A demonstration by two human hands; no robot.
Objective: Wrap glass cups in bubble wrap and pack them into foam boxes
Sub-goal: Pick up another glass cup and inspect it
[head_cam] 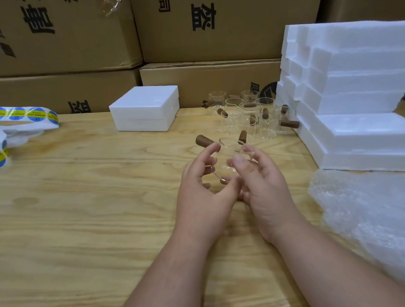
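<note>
A clear glass cup (pixel 224 159) with a brown wooden handle (pixel 204 140) hangs above the middle of the wooden table (pixel 78 216). My left hand (pixel 203 193) curls round its left side and base. My right hand (pixel 262 184) grips its right side, thumb on the rim. Behind them several more glass cups (pixel 250 115) with wooden handles stand together. A closed white foam box (pixel 145 108) sits at the back centre. Bubble wrap (pixel 383 221) lies in a pile at the right.
A tall stack of white foam boxes (pixel 355 92) rises at the right. Strips of blue and yellow round stickers (pixel 6 124) lie at the left edge. Cardboard cartons (pixel 194 16) wall off the back of the table.
</note>
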